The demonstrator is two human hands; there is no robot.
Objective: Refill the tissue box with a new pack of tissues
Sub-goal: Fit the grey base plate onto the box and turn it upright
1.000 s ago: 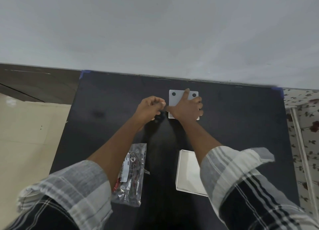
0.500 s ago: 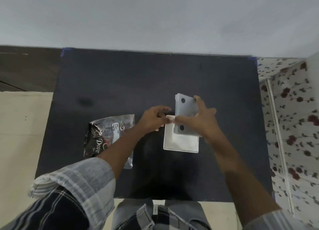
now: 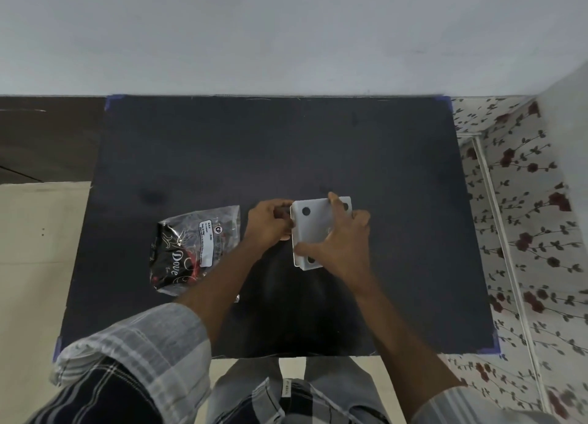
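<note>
A white plastic tissue box lies upside down on the black table, its flat panel with round black feet facing up. My right hand is spread over that panel, thumb on the near left corner and fingers on the far right side. My left hand is curled against the box's left edge and pinches it near the far corner. A black plastic pack of tissues with a white label lies flat on the table to the left of my left hand, untouched.
The table's back edge meets a pale wall. A floral cloth covers the surface to the right. Beige floor lies to the left, and the table's front edge is just above my legs.
The dotted white panel, held tilted above the open white tray half a second ago, now sits squarely over it. Both hands stay on the box. The camera view has shifted back.
</note>
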